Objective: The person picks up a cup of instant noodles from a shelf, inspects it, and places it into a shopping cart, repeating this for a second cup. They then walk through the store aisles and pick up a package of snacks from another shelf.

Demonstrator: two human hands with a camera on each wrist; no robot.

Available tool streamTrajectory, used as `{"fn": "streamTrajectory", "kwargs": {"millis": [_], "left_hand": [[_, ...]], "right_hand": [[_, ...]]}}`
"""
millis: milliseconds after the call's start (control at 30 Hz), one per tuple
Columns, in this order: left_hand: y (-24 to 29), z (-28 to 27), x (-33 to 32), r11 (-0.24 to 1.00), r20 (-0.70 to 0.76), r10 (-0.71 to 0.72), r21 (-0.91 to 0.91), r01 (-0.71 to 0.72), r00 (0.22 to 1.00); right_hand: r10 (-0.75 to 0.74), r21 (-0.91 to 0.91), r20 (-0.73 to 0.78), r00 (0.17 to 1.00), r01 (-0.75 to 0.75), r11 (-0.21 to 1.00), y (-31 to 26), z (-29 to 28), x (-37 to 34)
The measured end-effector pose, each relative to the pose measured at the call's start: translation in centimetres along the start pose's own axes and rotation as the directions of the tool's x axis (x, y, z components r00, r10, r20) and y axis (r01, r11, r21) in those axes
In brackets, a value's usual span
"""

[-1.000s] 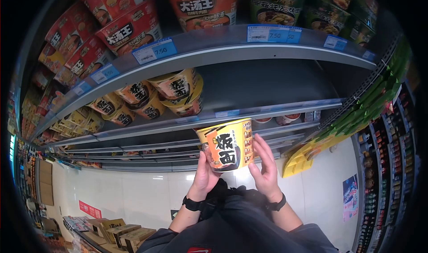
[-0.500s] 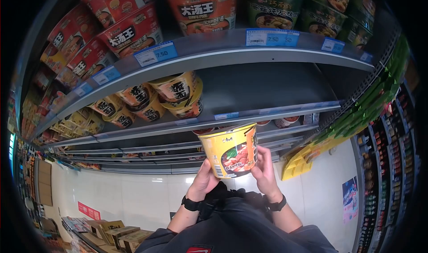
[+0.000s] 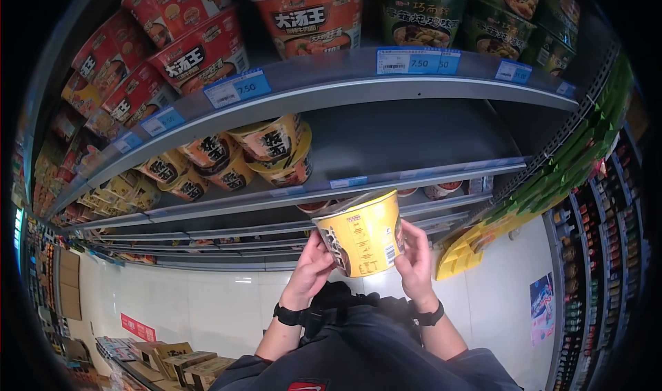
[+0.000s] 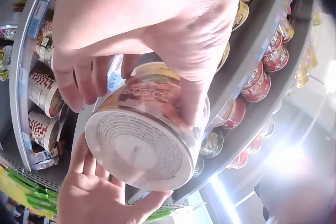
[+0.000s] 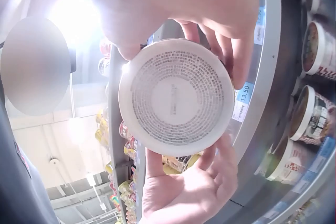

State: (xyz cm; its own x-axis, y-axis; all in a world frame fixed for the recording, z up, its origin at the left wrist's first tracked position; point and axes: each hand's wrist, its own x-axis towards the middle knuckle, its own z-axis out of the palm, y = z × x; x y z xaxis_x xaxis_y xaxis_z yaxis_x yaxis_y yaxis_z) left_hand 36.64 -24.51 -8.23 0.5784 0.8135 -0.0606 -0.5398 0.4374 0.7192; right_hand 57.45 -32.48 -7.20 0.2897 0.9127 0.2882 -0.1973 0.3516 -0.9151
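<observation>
A yellow instant noodle cup [image 3: 365, 236] is held between both hands in front of the shelf, slightly tilted. My left hand [image 3: 310, 270] grips its left side, thumb along the wall. On the other side my right hand [image 3: 415, 260] holds it near the barcode, fingers bent around the wall. The head view shows a plain yellow panel with small print; the dark lettering is partly visible at the left edge. Its white printed base [image 5: 176, 98] faces the camera in the right wrist view, between the hands.
More yellow noodle cups [image 3: 269, 139] stand stacked on the shelf at left. Above, a shelf edge [image 3: 331, 91] with price tags carries red and green noodle cups [image 3: 420, 18]. Yellow-and-green display material [image 3: 552, 177] lines the right end; cardboard boxes [image 3: 189, 363] sit low at left.
The cup has been turned between the hands: its large-lettered front has swung away, a food picture passed by, and the panel with barcode now faces the head camera. Both hands stay on it.
</observation>
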Motion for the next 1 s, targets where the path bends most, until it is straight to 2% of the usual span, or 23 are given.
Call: {"fn": "streamTrajectory", "kwargs": {"millis": [67, 167, 200, 267, 333, 400, 433, 467, 500, 533, 600, 667, 733, 800, 867, 933, 967, 1000], "left_hand": [[-0.1, 0.3, 0.0, 0.999, 0.022, -0.028, -0.014, 0.028, 0.999], [-0.6, -0.3, 0.3, 0.984, 0.199, -0.159, -0.049, 0.172, 0.967], [-0.8, -0.5, 0.4, 0.984, 0.198, -0.159, -0.049, 0.172, 0.967], [-1.0, -0.3, 0.8, 0.994, 0.093, -0.109, 0.017, 0.108, 0.990], [-1.2, -1.0, 1.3, 0.995, 0.112, -0.081, 0.068, 0.074, 0.990], [-1.5, -1.3, 1.9, 0.985, 0.057, -0.065, -0.155, 0.073, 0.996], [-1.1, -1.2, 1.8, 0.977, 0.131, -0.070, -0.190, 0.094, 0.989], [-0.8, -0.9, 1.7, 0.977, 0.132, -0.070, -0.190, 0.094, 0.989], [-0.6, -0.5, 1.6, 0.991, 0.095, -0.072, -0.107, 0.082, 0.993], [-0.5, -0.4, 1.6, 0.997, 0.059, -0.070, -0.023, 0.072, 0.996], [-0.7, -0.7, 1.8, 0.997, 0.047, -0.077, -0.012, 0.078, 0.996], [-1.0, -1.2, 1.8, 0.997, 0.113, -0.032, 0.076, 0.023, 0.993], [-2.0, -1.7, 1.8, 0.997, 0.126, -0.074, 0.024, 0.072, 0.989], [-2.7, -1.6, 1.9, 0.992, 0.139, -0.114, -0.029, 0.119, 0.984], [-3.0, -1.2, 2.1, 0.991, 0.093, -0.099, -0.077, 0.106, 0.991], [-3.2, -1.7, 2.3, 0.992, 0.081, -0.100, -0.069, 0.106, 0.992], [-3.3, -2.1, 2.5, 0.992, 0.070, -0.103, -0.060, 0.108, 0.992], [-3.1, -2.1, 2.5, 0.993, 0.060, -0.107, -0.051, 0.110, 0.992]], "right_hand": [[0.054, 0.039, 0.079, 0.995, -0.057, 0.998, 0.6, -0.2, -0.1], [0.119, -0.012, 0.084, 0.989, -0.118, 0.993, 0.7, 0.0, -0.1], [0.150, -0.046, 0.086, 0.985, -0.147, 0.988, 0.7, 0.0, 0.0], [0.117, -0.062, 0.044, 0.992, -0.114, 0.991, 0.4, 0.4, 0.3], [0.083, -0.083, -0.001, 0.997, -0.083, 0.993, 0.5, 0.3, 0.4], [0.000, -0.133, -0.067, 0.998, -0.009, 0.991, 1.1, -0.3, 0.3], [0.000, -0.134, -0.068, 0.998, -0.009, 0.991, 0.8, -0.4, 0.4], [0.011, -0.088, -0.100, 0.995, -0.020, 0.996, 0.4, -0.4, 0.5], [0.023, -0.041, -0.131, 0.991, -0.029, 0.999, 0.2, -0.5, 0.6], [0.023, -0.041, -0.132, 0.991, -0.028, 0.999, 0.2, -0.7, 0.6], [0.097, -0.010, -0.115, 0.989, -0.098, 0.995, 0.3, -1.1, 0.7], [0.110, 0.056, -0.061, 0.992, -0.107, 0.993, 0.2, -1.0, 0.6], [0.122, 0.122, -0.005, 0.993, -0.120, 0.985, 0.3, -0.8, 0.5], [0.067, -0.016, 0.041, 0.997, -0.067, 0.998, 0.8, -0.4, 0.5], [0.064, -0.021, 0.037, 0.997, -0.063, 0.998, 1.4, -0.6, 0.5], [0.025, -0.326, 0.002, 1.000, -0.023, 0.945, 1.1, -0.7, 1.1], [0.047, -0.098, -0.083, 0.995, -0.055, 0.994, 0.8, 0.1, 0.8], [0.048, -0.100, -0.082, 0.995, -0.056, 0.993, 0.9, -0.1, 0.8]]}}
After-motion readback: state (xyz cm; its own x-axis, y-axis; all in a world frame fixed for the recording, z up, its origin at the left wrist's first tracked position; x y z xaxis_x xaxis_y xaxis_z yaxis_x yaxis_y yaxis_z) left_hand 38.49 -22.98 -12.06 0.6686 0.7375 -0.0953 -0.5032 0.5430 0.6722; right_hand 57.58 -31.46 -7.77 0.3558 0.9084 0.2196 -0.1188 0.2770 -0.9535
